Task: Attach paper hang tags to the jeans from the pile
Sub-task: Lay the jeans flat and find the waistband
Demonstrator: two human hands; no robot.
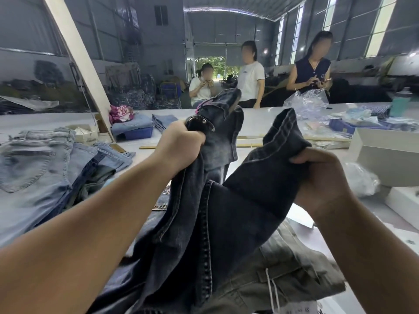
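1. Table (260, 114): long white work surface; light-blue jeans pile (45, 168) lies toward its left edge, white boxes (385, 155) toward its right edge.
2. Dark jeans (226, 211): lifted above the near edge, draped over an olive garment (294, 268) whose white tag string shows.
3. Left hand (181, 148): fingers curled tight round bunched denim, with a dark tool (199, 123), probably the tagging gun.
4. Right hand (317, 177): pinching the folded hem.
5. Advice: spread the fabric flat, find the waistband, keep fingers away from the needle.
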